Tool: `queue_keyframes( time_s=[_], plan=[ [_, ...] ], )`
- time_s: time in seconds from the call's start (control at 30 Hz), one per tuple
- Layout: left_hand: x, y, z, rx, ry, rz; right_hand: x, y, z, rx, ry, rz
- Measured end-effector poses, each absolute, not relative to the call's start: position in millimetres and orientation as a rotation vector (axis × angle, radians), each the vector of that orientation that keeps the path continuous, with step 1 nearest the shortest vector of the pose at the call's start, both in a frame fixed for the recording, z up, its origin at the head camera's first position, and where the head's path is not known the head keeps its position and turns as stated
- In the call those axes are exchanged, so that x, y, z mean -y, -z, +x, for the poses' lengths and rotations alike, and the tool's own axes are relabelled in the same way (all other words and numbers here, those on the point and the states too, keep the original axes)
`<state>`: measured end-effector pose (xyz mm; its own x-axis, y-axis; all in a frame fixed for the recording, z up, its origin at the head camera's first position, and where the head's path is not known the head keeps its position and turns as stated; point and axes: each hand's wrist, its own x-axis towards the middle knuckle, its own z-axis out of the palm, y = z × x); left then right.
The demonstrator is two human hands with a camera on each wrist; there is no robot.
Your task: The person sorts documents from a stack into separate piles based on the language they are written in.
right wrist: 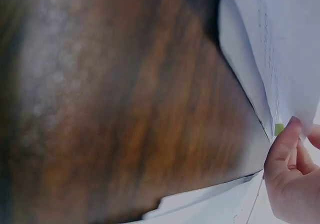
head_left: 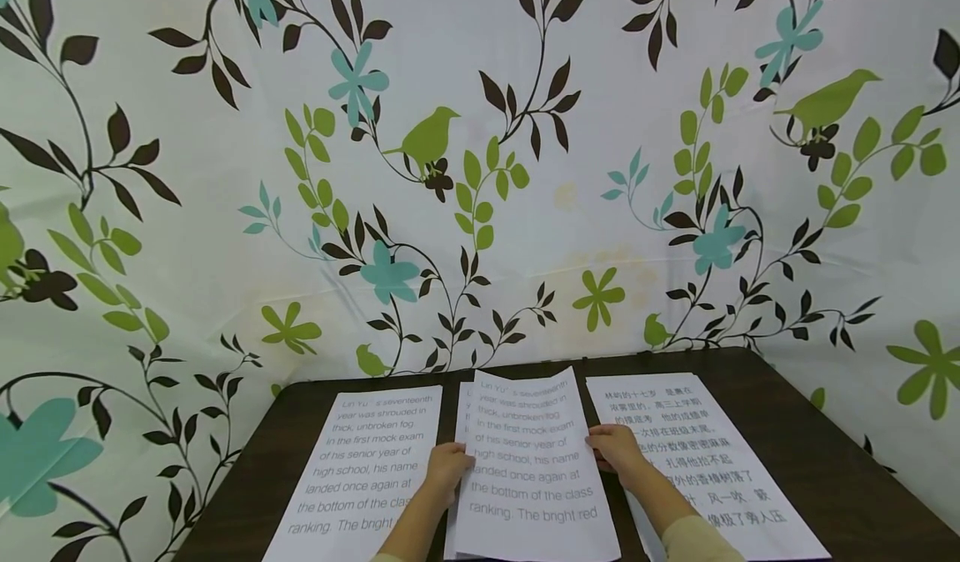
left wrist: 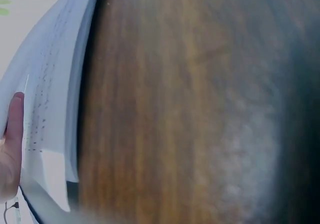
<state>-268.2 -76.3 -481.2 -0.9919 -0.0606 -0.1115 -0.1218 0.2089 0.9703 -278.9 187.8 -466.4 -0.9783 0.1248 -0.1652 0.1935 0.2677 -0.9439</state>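
A printed sheet of paper (head_left: 528,462) with English text is raised off the middle stack, its top edge bowed. At its left edge my left hand (head_left: 448,468) grips it between thumb and fingers; in the left wrist view that hand (left wrist: 11,154) lies at the frame's edge against the paper. My right hand (head_left: 621,454) pinches the opposite edge, and the right wrist view shows its thumb and curled fingers (right wrist: 282,146) on the paper's border. Beneath the raised sheet, the middle stack (head_left: 452,520) shows only as a strip at its left.
To the left lies another stack of English pages (head_left: 360,462). A stack with Chinese text (head_left: 742,495) lies on the right, partly under my right forearm. All rest on a dark wood table (head_left: 258,454), with a patterned cloth (head_left: 525,295) hanging behind it.
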Motion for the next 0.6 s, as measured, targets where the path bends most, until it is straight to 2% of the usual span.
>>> queue_keyframes(
  time_s=[0.37, 0.6],
  plan=[
    [87.9, 463.4, -271.9, -2.429, -1.933, -0.168, -180.7, 459.5, -282.0, -2.464, 1.846, 0.263],
    [109.7, 453.6, -271.8, -2.406, -1.917, -0.272, -163.2, 448.9, -287.0, -2.429, 1.913, 0.205]
  ],
)
